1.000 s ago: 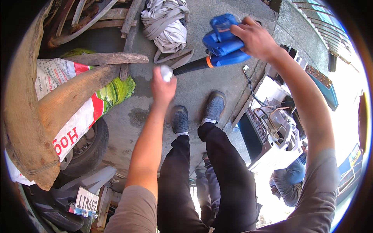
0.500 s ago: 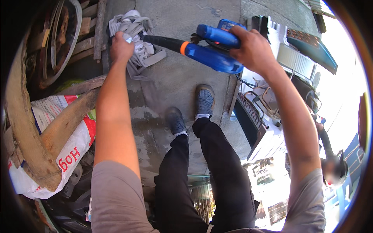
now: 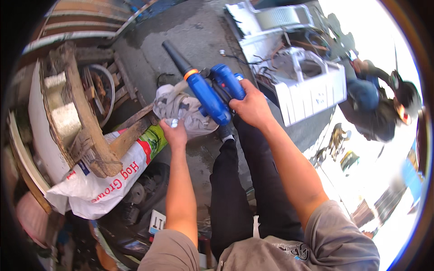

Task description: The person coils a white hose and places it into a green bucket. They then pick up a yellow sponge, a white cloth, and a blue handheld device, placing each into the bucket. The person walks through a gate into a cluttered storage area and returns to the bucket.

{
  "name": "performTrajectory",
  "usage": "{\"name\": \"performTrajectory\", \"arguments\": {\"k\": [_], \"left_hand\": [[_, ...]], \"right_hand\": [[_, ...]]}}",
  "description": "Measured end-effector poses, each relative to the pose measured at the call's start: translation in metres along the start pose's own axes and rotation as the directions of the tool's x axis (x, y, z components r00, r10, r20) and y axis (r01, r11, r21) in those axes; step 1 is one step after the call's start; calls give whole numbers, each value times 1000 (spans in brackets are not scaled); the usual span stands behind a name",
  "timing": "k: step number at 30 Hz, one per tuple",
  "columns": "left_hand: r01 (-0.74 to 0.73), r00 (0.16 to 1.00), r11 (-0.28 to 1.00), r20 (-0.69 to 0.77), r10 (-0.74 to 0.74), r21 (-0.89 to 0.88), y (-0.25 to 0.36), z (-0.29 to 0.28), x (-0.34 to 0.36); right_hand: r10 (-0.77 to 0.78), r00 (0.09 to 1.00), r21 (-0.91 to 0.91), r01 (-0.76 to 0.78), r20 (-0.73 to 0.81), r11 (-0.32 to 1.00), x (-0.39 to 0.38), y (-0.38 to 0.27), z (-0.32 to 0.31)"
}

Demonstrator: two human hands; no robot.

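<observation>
My right hand [image 3: 254, 105] is wrapped round the handle of a blue cordless blower [image 3: 209, 97]. The blower has an orange ring and a long black nozzle pointing up and left. My left hand [image 3: 175, 134] is closed on the edge of a crumpled pale grey cloth bundle [image 3: 195, 118], with a small whitish bit showing at its fingertips. The bundle hangs before my legs, partly under the blower body, and covers most of my shoes. The nozzle tip is beyond the bundle, apart from it.
On the left, wooden boards [image 3: 86, 122] lie over a white printed sack [image 3: 108, 185]. Behind them stands a round bin [image 3: 100, 90] of scraps. A dismantled white appliance casing [image 3: 312, 92] with loose wires sits at right. Another person [image 3: 375, 99] crouches beyond it.
The cloth bundle has come nearer to my legs, with my left hand on it. The blower has swung round: its nozzle pointed left at the bundle and now points up and left.
</observation>
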State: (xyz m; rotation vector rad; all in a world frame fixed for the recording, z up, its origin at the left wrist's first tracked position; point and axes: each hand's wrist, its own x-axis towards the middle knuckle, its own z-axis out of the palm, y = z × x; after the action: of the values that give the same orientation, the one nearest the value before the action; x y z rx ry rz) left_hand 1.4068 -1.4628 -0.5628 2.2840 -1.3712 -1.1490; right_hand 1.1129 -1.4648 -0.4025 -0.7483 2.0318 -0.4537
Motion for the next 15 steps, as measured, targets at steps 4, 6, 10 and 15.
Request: {"name": "performTrajectory", "arguments": {"k": [4,6,10,15], "left_hand": [[-13,989,999,145,19,-41,2,-27,-86],[5,977,998,212,9,-68,3,-42,-117],[-5,942,1000,336,6,-2,10,-63,-165],[-168,839,982,536,95,89,42,-45,-230]], "right_hand": [[69,997,-49,-68,28,996,-94,29,-32],[115,993,-51,-115,-5,992,-134,45,-48],[116,993,-13,-116,-19,993,-202,86,-90],[123,992,53,-125,36,991,-274,172,-169]]}}
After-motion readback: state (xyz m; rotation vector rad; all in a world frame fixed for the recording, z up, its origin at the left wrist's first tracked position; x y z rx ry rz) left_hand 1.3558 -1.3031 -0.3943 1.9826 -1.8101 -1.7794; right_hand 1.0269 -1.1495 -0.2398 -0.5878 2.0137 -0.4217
